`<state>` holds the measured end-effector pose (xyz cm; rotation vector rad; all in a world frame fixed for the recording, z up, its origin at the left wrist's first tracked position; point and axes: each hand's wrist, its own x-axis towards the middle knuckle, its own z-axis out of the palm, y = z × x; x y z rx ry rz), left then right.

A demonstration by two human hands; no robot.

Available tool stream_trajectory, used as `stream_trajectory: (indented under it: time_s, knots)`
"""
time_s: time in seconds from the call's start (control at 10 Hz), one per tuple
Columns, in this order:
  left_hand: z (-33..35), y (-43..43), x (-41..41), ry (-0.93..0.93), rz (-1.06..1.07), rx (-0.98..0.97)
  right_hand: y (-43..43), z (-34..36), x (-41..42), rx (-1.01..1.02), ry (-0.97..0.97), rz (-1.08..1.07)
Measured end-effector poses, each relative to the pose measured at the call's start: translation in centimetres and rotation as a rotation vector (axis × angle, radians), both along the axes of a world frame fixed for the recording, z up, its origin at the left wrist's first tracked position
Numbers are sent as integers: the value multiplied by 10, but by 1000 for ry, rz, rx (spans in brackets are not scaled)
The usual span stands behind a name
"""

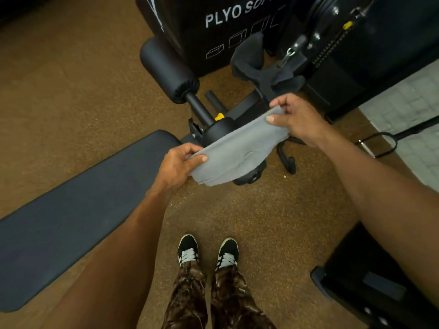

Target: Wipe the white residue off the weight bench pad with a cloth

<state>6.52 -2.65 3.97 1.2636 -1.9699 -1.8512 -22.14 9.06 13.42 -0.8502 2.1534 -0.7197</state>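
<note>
A grey cloth (237,153) is stretched in the air between both hands, above the bench's foot end. My left hand (178,165) pinches its lower left corner. My right hand (294,117) pinches its upper right corner. The long black bench pad (78,210) runs from the lower left up to the middle of the view, just left of my left hand. No white residue shows on the visible part of the pad. The cloth is apart from the pad.
Black foam leg rollers (168,70) and the bench frame stand behind the cloth. A black plyo box (223,27) and a cable machine (337,43) are at the back. More black equipment (370,286) sits lower right. My feet (206,252) stand on brown carpet.
</note>
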Motion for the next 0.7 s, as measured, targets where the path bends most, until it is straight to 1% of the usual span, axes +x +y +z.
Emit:
stream_trajectory:
  time_s: [0.1,0.2,0.3,0.4,0.5,0.6,0.7]
  knots:
    - [-24,5,-22,-405,-83,-401,-26,-30,-10,46,88,121]
    - [-20,41,-53,-496,-143,-632,-29,-54,7,126,352,410]
    - [-18,89,-81,-479,-172,-548,-16,-75,33,187,322,522]
    - [-25,108,-97,-532,-60,-438,-8,-87,47,272,81,389]
    - [-30,104,-101,-561,-88,-434,-11,-88,41,270,-3,365]
    - [-25,103,-95,-611,-161,-466,-5,-78,33,291,-24,440]
    - [-5,98,-90,-655,-209,-509,5,-60,24,263,-47,406]
